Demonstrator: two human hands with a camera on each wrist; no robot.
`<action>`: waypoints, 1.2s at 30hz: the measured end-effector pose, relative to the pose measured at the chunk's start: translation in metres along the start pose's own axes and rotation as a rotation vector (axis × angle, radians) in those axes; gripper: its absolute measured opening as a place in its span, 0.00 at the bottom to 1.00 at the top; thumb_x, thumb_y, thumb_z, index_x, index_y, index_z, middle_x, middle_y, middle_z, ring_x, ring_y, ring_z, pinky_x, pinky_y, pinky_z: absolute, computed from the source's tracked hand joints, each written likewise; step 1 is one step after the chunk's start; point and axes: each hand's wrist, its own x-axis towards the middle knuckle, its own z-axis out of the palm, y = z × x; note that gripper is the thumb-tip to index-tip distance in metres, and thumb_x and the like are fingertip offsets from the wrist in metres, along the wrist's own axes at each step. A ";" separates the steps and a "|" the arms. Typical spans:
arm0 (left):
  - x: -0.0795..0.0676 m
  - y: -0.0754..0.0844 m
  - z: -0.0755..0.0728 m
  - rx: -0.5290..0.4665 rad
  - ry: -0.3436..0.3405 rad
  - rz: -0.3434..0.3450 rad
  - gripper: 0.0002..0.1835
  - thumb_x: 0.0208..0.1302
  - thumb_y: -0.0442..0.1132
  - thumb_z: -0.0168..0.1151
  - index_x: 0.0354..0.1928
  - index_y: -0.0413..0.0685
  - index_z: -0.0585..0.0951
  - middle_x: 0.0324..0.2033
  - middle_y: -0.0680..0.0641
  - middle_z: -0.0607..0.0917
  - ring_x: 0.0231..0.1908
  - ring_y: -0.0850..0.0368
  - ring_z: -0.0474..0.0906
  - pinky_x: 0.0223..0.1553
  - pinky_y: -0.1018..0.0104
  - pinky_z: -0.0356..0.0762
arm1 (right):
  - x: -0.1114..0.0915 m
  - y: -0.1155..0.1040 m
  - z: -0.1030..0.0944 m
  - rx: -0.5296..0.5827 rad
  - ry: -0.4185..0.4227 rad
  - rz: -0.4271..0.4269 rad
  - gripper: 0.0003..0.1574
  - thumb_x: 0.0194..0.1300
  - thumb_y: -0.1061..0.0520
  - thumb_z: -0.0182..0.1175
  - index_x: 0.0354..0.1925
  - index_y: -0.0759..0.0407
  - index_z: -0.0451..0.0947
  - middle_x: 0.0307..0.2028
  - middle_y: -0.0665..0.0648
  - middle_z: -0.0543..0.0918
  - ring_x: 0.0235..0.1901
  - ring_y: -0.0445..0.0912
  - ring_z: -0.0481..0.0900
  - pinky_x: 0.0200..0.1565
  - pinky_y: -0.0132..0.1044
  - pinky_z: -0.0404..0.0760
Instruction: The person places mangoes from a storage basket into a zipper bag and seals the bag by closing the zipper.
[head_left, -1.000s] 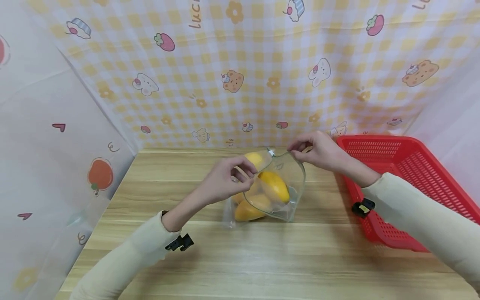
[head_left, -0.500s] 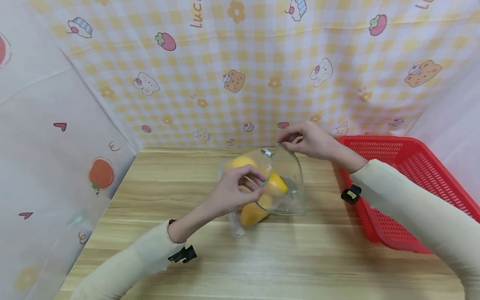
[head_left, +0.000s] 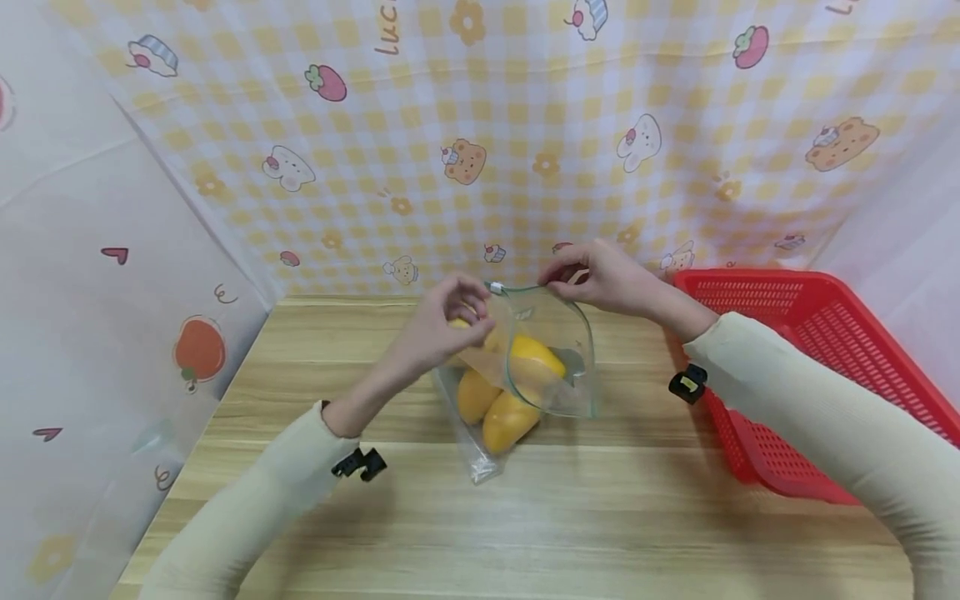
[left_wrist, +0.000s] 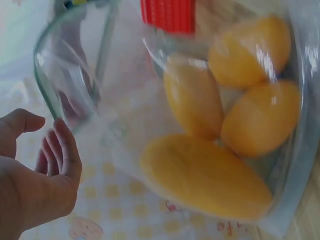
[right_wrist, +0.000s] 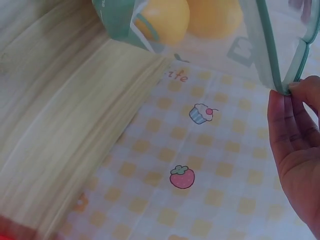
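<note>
A clear slider zip bag (head_left: 582, 393) with a green-edged mouth lies on the table, its mouth gaping toward the right. Several yellow mangoes (head_left: 512, 420) are inside it. My right hand (head_left: 603, 279) pinches the far right part of the bag's rim between thumb and fingers, as the right wrist view also shows. The white slider (head_left: 497, 288) sits on the far edge, between my hands. My left hand (head_left: 438, 325) hovers over the bag's left side, beside the slider. In the left wrist view, its thumb and fingers are apart, with fingertips close to the green rim (left_wrist: 44, 95).
On the right stands a red perforated plastic basket (head_left: 780, 467), partly behind my right forearm. The wooden table (head_left: 570, 525) meets a yellow checked cloth (head_left: 510, 200) at the back. A white patterned sheet (head_left: 90, 333) hangs on the left.
My left hand has let go of the bag's near rim and moved up and left toward the slider. My right hand has shifted left with the rim, turning the bag slightly.
</note>
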 end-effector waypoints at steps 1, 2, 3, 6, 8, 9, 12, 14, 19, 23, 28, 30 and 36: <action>0.004 -0.003 -0.004 0.041 0.028 0.024 0.22 0.62 0.22 0.65 0.57 0.29 0.71 0.45 0.37 0.79 0.44 0.44 0.80 0.46 0.53 0.86 | 0.000 0.000 0.000 0.000 -0.002 -0.005 0.09 0.66 0.67 0.66 0.42 0.59 0.88 0.39 0.53 0.88 0.39 0.45 0.85 0.44 0.44 0.86; 0.009 -0.005 -0.009 0.082 0.043 0.041 0.24 0.61 0.22 0.65 0.59 0.29 0.70 0.48 0.36 0.78 0.47 0.43 0.79 0.49 0.52 0.84 | 0.000 0.000 0.001 0.002 -0.005 -0.011 0.09 0.66 0.67 0.66 0.42 0.59 0.88 0.39 0.53 0.88 0.39 0.45 0.85 0.44 0.45 0.86; 0.013 -0.008 -0.012 0.114 0.046 0.049 0.26 0.61 0.22 0.66 0.61 0.30 0.69 0.51 0.36 0.77 0.50 0.43 0.78 0.53 0.51 0.82 | 0.000 0.001 0.001 0.003 -0.010 -0.017 0.09 0.66 0.68 0.65 0.42 0.59 0.88 0.39 0.54 0.88 0.39 0.46 0.85 0.44 0.45 0.86; 0.027 -0.017 -0.020 0.136 0.005 0.041 0.32 0.63 0.24 0.66 0.67 0.33 0.66 0.59 0.34 0.74 0.58 0.40 0.74 0.61 0.46 0.75 | -0.001 0.001 0.002 0.004 -0.020 -0.025 0.09 0.67 0.68 0.65 0.42 0.59 0.88 0.39 0.54 0.87 0.39 0.46 0.84 0.44 0.46 0.87; 0.034 -0.022 -0.024 0.119 -0.035 0.025 0.32 0.65 0.26 0.66 0.69 0.33 0.66 0.61 0.35 0.74 0.60 0.41 0.73 0.63 0.47 0.73 | -0.001 0.002 0.002 0.002 -0.023 -0.026 0.09 0.67 0.68 0.65 0.43 0.60 0.87 0.39 0.53 0.87 0.39 0.46 0.84 0.44 0.45 0.87; 0.037 -0.024 -0.025 0.105 -0.053 0.017 0.30 0.66 0.26 0.66 0.68 0.33 0.67 0.61 0.35 0.75 0.60 0.41 0.74 0.63 0.49 0.73 | -0.001 0.002 0.002 0.002 -0.024 -0.025 0.09 0.67 0.68 0.65 0.43 0.60 0.87 0.39 0.52 0.87 0.39 0.46 0.84 0.44 0.45 0.87; 0.042 -0.029 -0.027 0.064 -0.093 0.011 0.23 0.67 0.27 0.66 0.62 0.32 0.74 0.58 0.37 0.78 0.58 0.44 0.76 0.61 0.53 0.75 | -0.002 0.002 0.002 0.012 -0.029 -0.022 0.08 0.67 0.68 0.65 0.43 0.61 0.87 0.40 0.52 0.87 0.40 0.46 0.84 0.45 0.47 0.86; 0.043 -0.031 -0.028 0.050 -0.105 0.010 0.17 0.67 0.27 0.66 0.57 0.33 0.78 0.54 0.39 0.81 0.56 0.46 0.78 0.59 0.56 0.77 | -0.002 0.003 0.001 0.028 -0.031 -0.018 0.08 0.68 0.68 0.64 0.44 0.61 0.87 0.40 0.54 0.87 0.40 0.47 0.84 0.45 0.49 0.86; 0.045 -0.035 -0.030 0.022 -0.120 0.019 0.12 0.68 0.28 0.66 0.52 0.36 0.82 0.52 0.43 0.82 0.55 0.48 0.80 0.56 0.55 0.80 | -0.003 0.004 0.001 0.050 -0.027 -0.009 0.08 0.68 0.68 0.64 0.43 0.61 0.87 0.40 0.55 0.88 0.40 0.47 0.84 0.45 0.50 0.86; 0.047 -0.038 -0.031 0.008 -0.145 0.035 0.14 0.67 0.27 0.66 0.54 0.32 0.81 0.53 0.41 0.82 0.55 0.46 0.79 0.57 0.55 0.79 | -0.003 0.004 0.003 0.037 -0.030 -0.006 0.09 0.68 0.68 0.65 0.43 0.58 0.88 0.41 0.56 0.88 0.40 0.46 0.84 0.46 0.47 0.86; 0.049 -0.040 -0.030 0.038 -0.159 0.042 0.07 0.66 0.26 0.67 0.45 0.34 0.85 0.47 0.41 0.84 0.50 0.46 0.81 0.58 0.54 0.79 | -0.004 0.003 0.005 0.021 -0.027 0.004 0.09 0.67 0.67 0.66 0.43 0.58 0.88 0.41 0.53 0.87 0.40 0.46 0.85 0.46 0.44 0.86; 0.049 -0.040 -0.029 0.048 -0.164 0.047 0.05 0.66 0.26 0.67 0.42 0.34 0.85 0.45 0.42 0.84 0.49 0.46 0.81 0.58 0.54 0.79 | -0.005 0.003 0.007 0.032 -0.021 0.021 0.09 0.67 0.67 0.66 0.44 0.59 0.87 0.41 0.53 0.87 0.40 0.46 0.85 0.46 0.45 0.87; 0.049 -0.039 -0.029 0.047 -0.123 0.078 0.04 0.68 0.27 0.66 0.43 0.34 0.84 0.47 0.43 0.84 0.52 0.49 0.79 0.58 0.56 0.79 | -0.022 -0.001 0.013 0.047 -0.011 0.130 0.15 0.69 0.60 0.67 0.52 0.64 0.82 0.43 0.57 0.85 0.42 0.48 0.84 0.45 0.44 0.86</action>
